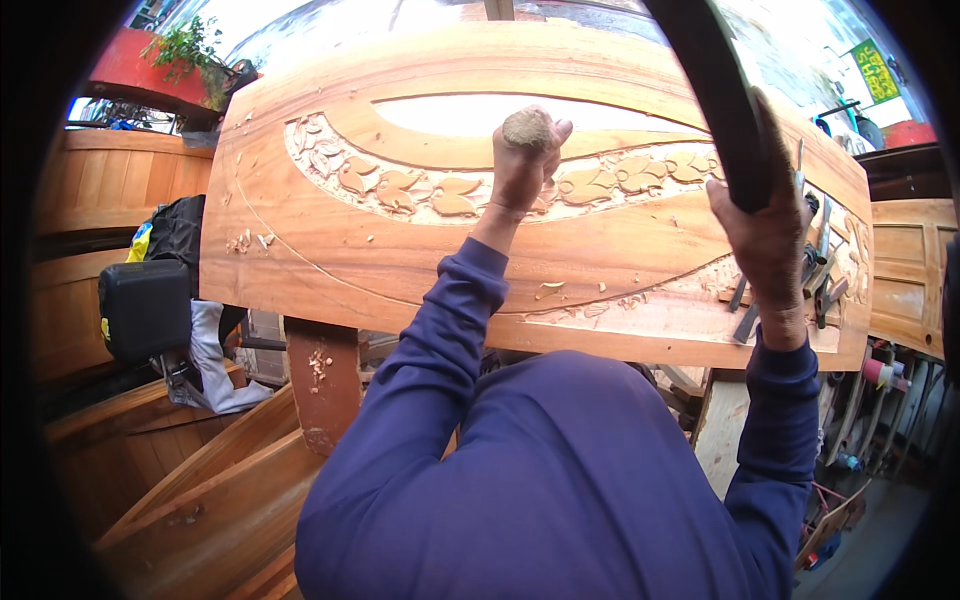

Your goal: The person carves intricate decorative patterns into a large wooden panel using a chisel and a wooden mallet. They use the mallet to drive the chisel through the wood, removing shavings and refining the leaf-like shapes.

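A large wooden panel (430, 235) lies in front of me, carved with a curved band of flowers and leaves (395, 190). My left hand (518, 180) is closed around an upright carving chisel over the band's middle. Only the round, worn butt of its handle (527, 128) shows; the blade is hidden below my fist. On the right, my right hand (765, 245) grips a long dark mallet (728, 105), raised close to the camera and reaching past the top edge. Under and beside that hand, several chisels (822, 235) lie on the panel's right end.
Wood shavings (265, 240) are scattered over the panel, which rests on wooden supports (325, 375). To the left are a black case (150, 310), a white cloth (212, 360) and stacked wooden panels (120, 185). A potted plant (185, 50) stands at the far left, another panelled door (905, 265) at right.
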### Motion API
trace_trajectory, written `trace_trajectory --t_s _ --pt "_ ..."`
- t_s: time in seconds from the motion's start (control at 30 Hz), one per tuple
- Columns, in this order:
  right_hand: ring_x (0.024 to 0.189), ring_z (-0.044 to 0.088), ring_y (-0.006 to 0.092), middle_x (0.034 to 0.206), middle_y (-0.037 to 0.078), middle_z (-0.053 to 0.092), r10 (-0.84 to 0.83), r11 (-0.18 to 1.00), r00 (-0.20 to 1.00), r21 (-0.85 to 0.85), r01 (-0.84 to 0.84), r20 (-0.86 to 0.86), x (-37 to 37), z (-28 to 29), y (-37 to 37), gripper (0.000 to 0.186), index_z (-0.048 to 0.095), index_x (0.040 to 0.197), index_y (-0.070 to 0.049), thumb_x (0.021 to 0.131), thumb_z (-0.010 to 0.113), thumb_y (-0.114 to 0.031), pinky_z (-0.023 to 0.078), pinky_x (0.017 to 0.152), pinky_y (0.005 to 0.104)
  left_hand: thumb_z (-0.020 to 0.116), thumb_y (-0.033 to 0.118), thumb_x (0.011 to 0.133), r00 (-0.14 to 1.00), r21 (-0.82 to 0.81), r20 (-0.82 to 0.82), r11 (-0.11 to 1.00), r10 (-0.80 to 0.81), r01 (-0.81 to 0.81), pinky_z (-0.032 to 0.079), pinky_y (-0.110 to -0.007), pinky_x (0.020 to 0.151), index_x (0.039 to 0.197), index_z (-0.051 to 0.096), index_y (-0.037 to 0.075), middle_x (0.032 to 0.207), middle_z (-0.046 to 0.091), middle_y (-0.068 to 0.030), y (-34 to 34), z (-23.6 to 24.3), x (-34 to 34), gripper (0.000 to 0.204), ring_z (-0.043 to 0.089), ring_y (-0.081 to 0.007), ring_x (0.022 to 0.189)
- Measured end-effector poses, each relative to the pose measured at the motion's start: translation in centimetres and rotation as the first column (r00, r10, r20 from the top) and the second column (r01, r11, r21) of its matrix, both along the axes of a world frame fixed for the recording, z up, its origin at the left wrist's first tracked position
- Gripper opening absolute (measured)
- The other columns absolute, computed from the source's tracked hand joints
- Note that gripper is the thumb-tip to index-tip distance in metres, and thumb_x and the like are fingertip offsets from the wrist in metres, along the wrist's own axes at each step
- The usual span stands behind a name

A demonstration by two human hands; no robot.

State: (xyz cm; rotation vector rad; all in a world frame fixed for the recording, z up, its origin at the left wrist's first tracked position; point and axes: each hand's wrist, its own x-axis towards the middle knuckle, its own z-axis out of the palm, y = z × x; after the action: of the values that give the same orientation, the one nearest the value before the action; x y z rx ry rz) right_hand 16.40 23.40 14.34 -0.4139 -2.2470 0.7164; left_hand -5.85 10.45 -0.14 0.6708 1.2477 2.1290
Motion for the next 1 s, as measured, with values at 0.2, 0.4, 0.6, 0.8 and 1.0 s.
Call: trace_trajectory --t_s 0.2,0.4,0.6,0.8,1.0 --pt "0.094 0.068 0.0169 0.106 0.009 0.070 -0.040 0.994 0.978 -0.111 0.017 -0.206 -2.2 5.9 -0.4 0.038 0.065 0.117 -0.002 0.085 0.084 -0.009 0.054 0.088 0.0299 0.073 0.014 0.096 0.997 -0.012 0.024 0.998 0.068 -0.067 0.023 -0.025 0.040 0.077 0.052 0.011 0.054 0.039 0.0059 -0.3 -0.1 -0.2 0.029 0.029 -0.0046 0.042" --pt "0.074 0.065 0.0160 0.095 0.005 0.064 0.117 0.887 0.990 0.441 -0.140 0.081 -3.3 -1.8 0.4 0.068 0.056 0.146 -0.018 0.083 0.079 -0.005 0.056 0.060 0.0313 0.071 0.021 0.100 0.968 -0.093 -0.244 0.995 -0.055 0.033 0.033 -0.025 0.042 0.081 0.056 0.010 0.057 0.046 0.0030 0.8 0.1 0.0 0.027 0.042 -0.0064 0.046" --pt "0.072 0.065 0.0205 0.090 0.005 0.059 -0.015 0.895 0.934 0.422 -0.148 0.358 -3.0 -2.6 -1.1 0.085 0.040 0.159 -0.045 0.088 0.073 -0.012 0.058 0.057 0.0366 0.066 0.009 0.099 0.948 -0.079 -0.317 0.996 0.022 -0.050 0.050 -0.028 0.055 0.089 0.067 -0.001 0.071 0.066 -0.0036 -0.1 -0.1 0.4 0.014 0.062 -0.0112 0.061" --pt "0.083 0.071 0.0279 0.098 0.010 0.066 -0.051 0.980 0.956 0.198 -0.008 0.290 -0.7 -3.4 -1.5 0.091 0.045 0.157 -0.038 0.080 0.075 0.000 0.062 0.072 0.0404 0.079 0.023 0.093 0.970 -0.059 0.176 0.986 0.167 -0.159 0.036 -0.025 0.043 0.073 0.058 0.010 0.059 0.052 0.0023 1.3 0.8 -2.1 0.031 0.045 -0.0069 0.046" --pt "0.120 0.069 0.0221 0.138 0.011 0.067 -0.077 0.995 0.987 -0.047 0.084 0.143 0.8 -3.2 -1.3 0.090 0.042 0.160 -0.024 0.082 0.075 0.006 0.058 0.096 0.0353 0.077 0.018 0.097 0.993 0.004 -0.112 1.000 0.029 -0.029 0.030 -0.025 0.041 0.072 0.057 0.012 0.056 0.045 0.0053 1.2 -0.2 -0.4 0.032 0.038 -0.0052 0.045"
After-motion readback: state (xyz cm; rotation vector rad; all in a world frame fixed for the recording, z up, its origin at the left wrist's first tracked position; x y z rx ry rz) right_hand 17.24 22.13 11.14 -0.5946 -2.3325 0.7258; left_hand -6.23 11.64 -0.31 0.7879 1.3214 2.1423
